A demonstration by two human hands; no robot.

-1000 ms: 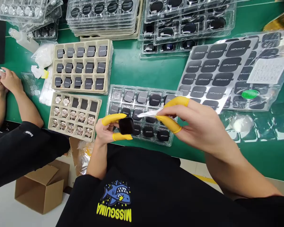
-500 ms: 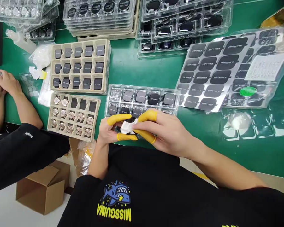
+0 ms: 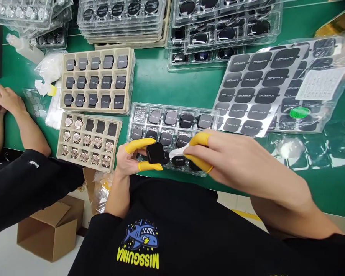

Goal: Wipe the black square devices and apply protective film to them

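Note:
My left hand (image 3: 132, 157), with yellow finger cots on thumb and finger, grips a square black watch face (image 3: 155, 153) by its edges. Its glossy dark side is turned up. To the right, my right hand (image 3: 215, 153), also in yellow finger cots, pinches a crumpled white cloth (image 3: 178, 151), which is apart from the watch face. Beneath both hands lies a clear plastic tray (image 3: 172, 105) with dark square pieces in its pockets; some bear pale lettering. My right hand covers part of this tray's right side.
Left of the tray sit a beige tray of dark squares (image 3: 132, 82) and a beige tray of watches (image 3: 117, 132). Stacked clear trays (image 3: 120, 34) stand behind. Label sheets (image 3: 253, 88) and a white wad (image 3: 289, 147) lie right. A co-worker's hands (image 3: 8, 99) are at far left.
My right hand has drawn the white cloth off the watch face and moved to the right. My left hand still holds the watch face, now uncovered, and has shifted slightly left.

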